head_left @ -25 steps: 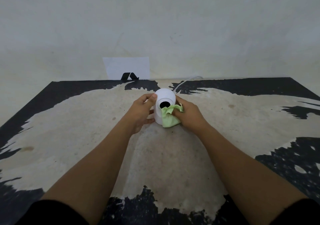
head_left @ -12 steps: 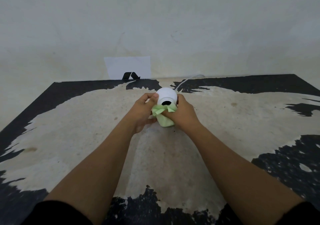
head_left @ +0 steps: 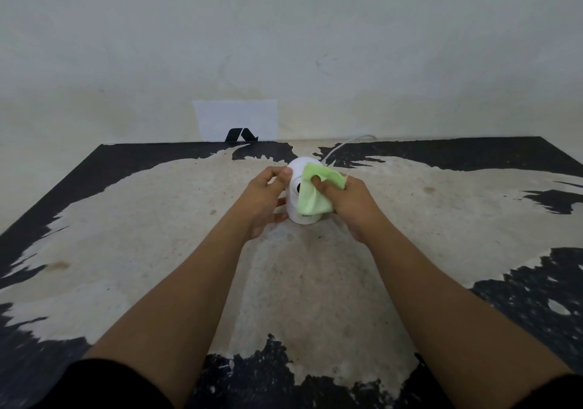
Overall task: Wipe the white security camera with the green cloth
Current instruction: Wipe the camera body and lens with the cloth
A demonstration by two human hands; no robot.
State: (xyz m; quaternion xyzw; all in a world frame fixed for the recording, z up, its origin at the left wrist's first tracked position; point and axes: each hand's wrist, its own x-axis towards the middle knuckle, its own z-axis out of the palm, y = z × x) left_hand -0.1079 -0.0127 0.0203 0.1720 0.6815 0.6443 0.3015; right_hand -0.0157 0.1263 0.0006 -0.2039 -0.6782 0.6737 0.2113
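White and rounded, the security camera [head_left: 301,194] stands upright on the worn table [head_left: 157,235], toward the far middle of it, between the person's two hands. Its dark lens faces the viewer and is partly covered by the green cloth [head_left: 315,192].

The left hand [head_left: 263,202] is curled around the camera's left side, thumb tip pressed near the top of the dome and the fingers wrapped lower down toward the base, so it grips the body and steadies it.

The right hand [head_left: 350,199] is closed on the cloth, pinching it with the thumb on the front and the other fingers behind. The cloth is pressed against the upper right of the dome and hangs down over the front of the camera, its lower edge reaching close to the base (some small grey lettering shows on the base just under it, too small to read).

A thin white cable [head_left: 342,146] runs from behind the camera toward the far edge of the table. Beyond that edge a pale sheet of paper [head_left: 235,118] sits against the wall [head_left: 284,46], with a small black folded shape [head_left: 241,135] at its foot.

The table's black coating is worn away over most of the middle, leaving a pale, rough patch. Both forearms are bare, with dark sleeves [head_left: 104,386] at the bottom of the view.
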